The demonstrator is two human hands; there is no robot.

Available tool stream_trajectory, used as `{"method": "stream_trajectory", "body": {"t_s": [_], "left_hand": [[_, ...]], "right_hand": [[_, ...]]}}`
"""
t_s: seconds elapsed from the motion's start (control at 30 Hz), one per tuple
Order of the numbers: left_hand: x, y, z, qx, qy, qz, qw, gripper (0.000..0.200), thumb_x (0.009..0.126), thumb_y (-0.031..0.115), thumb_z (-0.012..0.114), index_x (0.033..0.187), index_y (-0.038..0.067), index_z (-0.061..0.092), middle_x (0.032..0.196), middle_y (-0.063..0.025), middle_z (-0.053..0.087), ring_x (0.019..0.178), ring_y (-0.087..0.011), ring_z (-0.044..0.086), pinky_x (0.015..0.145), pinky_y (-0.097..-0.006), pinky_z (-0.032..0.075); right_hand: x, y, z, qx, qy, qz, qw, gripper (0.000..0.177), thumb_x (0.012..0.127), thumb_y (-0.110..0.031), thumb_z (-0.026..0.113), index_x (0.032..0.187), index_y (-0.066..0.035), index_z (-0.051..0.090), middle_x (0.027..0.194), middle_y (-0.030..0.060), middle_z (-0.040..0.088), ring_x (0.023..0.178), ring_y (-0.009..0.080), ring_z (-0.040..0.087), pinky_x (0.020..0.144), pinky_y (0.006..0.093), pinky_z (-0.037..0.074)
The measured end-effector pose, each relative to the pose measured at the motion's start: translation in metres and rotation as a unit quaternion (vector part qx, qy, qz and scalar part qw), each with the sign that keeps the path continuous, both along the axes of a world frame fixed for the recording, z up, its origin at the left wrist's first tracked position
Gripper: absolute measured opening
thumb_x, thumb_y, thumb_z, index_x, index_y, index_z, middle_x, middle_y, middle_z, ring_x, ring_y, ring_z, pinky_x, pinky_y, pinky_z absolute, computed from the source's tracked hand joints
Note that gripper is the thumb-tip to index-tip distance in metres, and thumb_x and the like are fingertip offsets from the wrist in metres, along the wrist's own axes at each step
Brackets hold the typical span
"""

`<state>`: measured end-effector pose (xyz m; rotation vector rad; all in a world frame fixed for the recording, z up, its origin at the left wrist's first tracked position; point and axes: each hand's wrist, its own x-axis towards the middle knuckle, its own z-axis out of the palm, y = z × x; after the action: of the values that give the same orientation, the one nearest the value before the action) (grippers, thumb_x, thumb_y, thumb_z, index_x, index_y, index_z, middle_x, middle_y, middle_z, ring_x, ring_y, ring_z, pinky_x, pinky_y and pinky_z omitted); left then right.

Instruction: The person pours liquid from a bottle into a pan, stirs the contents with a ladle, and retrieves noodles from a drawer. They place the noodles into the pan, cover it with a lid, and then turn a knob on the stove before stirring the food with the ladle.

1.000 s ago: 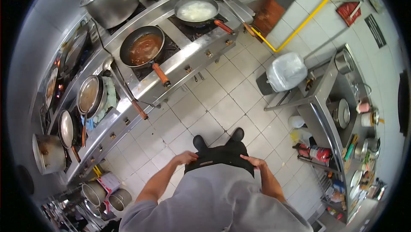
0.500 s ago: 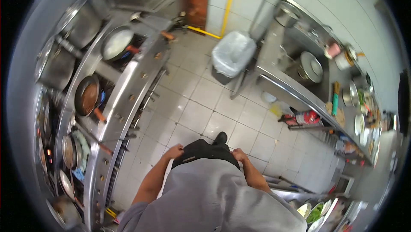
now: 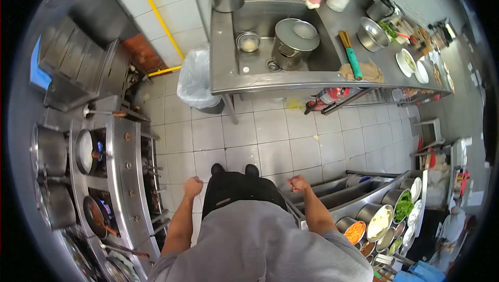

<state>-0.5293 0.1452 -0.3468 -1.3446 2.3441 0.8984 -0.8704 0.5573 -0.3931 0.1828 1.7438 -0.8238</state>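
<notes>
Closest to us was the grey shirt [image 3: 249, 240], and below it the black garment [image 3: 236, 191] at the waist, dark and matte, with a small pale strip near its upper left edge. The left hand [image 3: 193, 187] hung beside it, apart from the cloth, its fingers folded into a loose fist. The right hand [image 3: 299, 183] stood out on the other side, fingers bent; we could not tell whether it was fully closed or gripping anything. Just beside that hand and forearm lay the steel prep counter [image 3: 338, 210], carrying metal containers of orange shreds [image 3: 355, 232], pale food [image 3: 379, 222] and leafy greens [image 3: 403, 206]. Farther off, the stove [image 3: 118, 178] ran along our left, and the sink [image 3: 280, 81] lay ahead, a lidded pot [image 3: 287, 55] standing in it.

Half a second earlier, both hands had been at the sides of the black garment; now they were clear of it. The prep counter had come farther into view, and the sink, formerly to our right, was in front.
</notes>
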Motion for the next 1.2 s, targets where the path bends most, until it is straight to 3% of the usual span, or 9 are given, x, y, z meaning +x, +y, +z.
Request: {"method": "stream_trajectory", "body": {"t_s": [0.1,0.37,0.5,0.57,0.6,0.7,0.77,0.93,1.2], "left_hand": [[-0.014,0.012,-0.061,0.119,0.033,0.033,0.992,0.04,0.085,0.031,0.058,0.117,0.007,0.064,0.095,-0.0222,0.069,0.09,-0.036,0.068,0.082,-0.0427,0.053],[-0.056,-0.042,-0.034,0.191,0.045,0.037,0.98,0.021,0.076,0.014,0.064,0.083,-0.006,0.07,0.077,-0.017,0.071,0.069,-0.0265,0.07,0.068,-0.0361,0.056],[-0.071,-0.085,-0.034,0.259,0.031,0.143,0.955,0.015,0.075,0.011,0.065,0.072,-0.004,0.066,0.063,-0.0136,0.067,0.051,-0.0167,0.065,0.051,-0.0314,0.053],[-0.07,-0.103,-0.053,0.223,0.068,0.145,0.962,0.013,0.076,0.011,0.064,0.072,-0.002,0.066,0.061,-0.0114,0.066,0.051,-0.0168,0.064,0.049,-0.0305,0.052],[-0.076,-0.108,-0.055,0.236,0.104,0.19,0.947,0.014,0.077,0.012,0.065,0.073,-0.001,0.064,0.061,-0.0099,0.066,0.051,-0.0157,0.063,0.049,-0.029,0.051],[-0.094,-0.122,-0.05,0.223,0.123,0.204,0.945,0.015,0.077,0.013,0.066,0.074,-0.001,0.063,0.062,-0.0088,0.065,0.052,-0.0151,0.061,0.049,-0.029,0.049],[-0.096,-0.125,-0.05,0.212,0.127,0.234,0.94,0.015,0.078,0.013,0.066,0.075,-0.001,0.063,0.063,-0.0086,0.065,0.054,-0.0149,0.061,0.05,-0.0289,0.049],[-0.1,-0.104,-0.047,0.164,0.145,0.308,0.926,0.01,0.078,0.008,0.062,0.077,-0.001,0.064,0.065,-0.009,0.064,0.058,-0.0149,0.06,0.054,-0.0279,0.048],[-0.137,0.017,-0.019,0.157,0.114,0.46,0.867,0.01,0.077,0.005,0.057,0.079,0.0,0.065,0.067,-0.0084,0.065,0.061,-0.016,0.061,0.057,-0.0293,0.049]], "right_hand": [[0.02,0.013,-0.008,-0.006,-0.024,-0.08,0.996,0.015,0.087,-0.01,0.055,0.088,-0.002,0.068,0.068,0.0039,0.062,0.057,0.0146,0.058,0.051,0.0278,0.052],[0.039,0.006,-0.067,-0.035,0.032,0.088,0.995,0.02,0.083,-0.016,0.056,0.082,-0.001,0.069,0.078,0.0089,0.067,0.062,0.0192,0.063,0.056,0.0337,0.053],[-0.022,-0.028,-0.084,-0.143,0.243,0.467,0.838,0.024,0.08,-0.023,0.059,0.079,-0.001,0.069,0.081,0.0124,0.07,0.066,0.0219,0.066,0.061,0.0412,0.053],[-0.077,-0.065,-0.095,-0.176,0.289,0.756,0.56,0.026,0.08,-0.026,0.058,0.077,-0.003,0.07,0.078,0.0117,0.07,0.069,0.024,0.067,0.067,0.0468,0.053],[-0.094,-0.087,-0.085,-0.129,0.22,0.617,0.744,0.02,0.071,-0.024,0.065,0.074,-0.005,0.068,0.073,0.012,0.067,0.071,0.0267,0.066,0.068,0.0434,0.053],[-0.144,-0.152,-0.05,-0.145,0.406,0.519,0.738,0.014,0.073,-0.018,0.067,0.074,-0.004,0.067,0.065,0.0107,0.063,0.071,0.0248,0.065,0.066,0.0382,0.05],[-0.162,-0.235,0.125,-0.09,0.197,0.345,0.913,0.014,0.084,-0.016,0.062,0.082,-0.003,0.067,0.068,0.0085,0.063,0.07,0.0197,0.063,0.066,0.0374,0.049],[-0.264,-0.309,0.283,-0.326,0.149,0.124,0.925,0.011,0.093,-0.013,0.059,0.087,-0.009,0.068,0.067,-0.0073,0.055,0.058,0.002,0.046,0.051,0.0204,0.037],[-0.596,-0.401,0.264,-0.311,0.387,-0.003,0.868,0.012,0.091,-0.02,0.062,0.09,-0.011,0.07,0.071,-0.0073,0.057,0.061,0.0032,0.047,0.051,0.0211,0.038]]}}
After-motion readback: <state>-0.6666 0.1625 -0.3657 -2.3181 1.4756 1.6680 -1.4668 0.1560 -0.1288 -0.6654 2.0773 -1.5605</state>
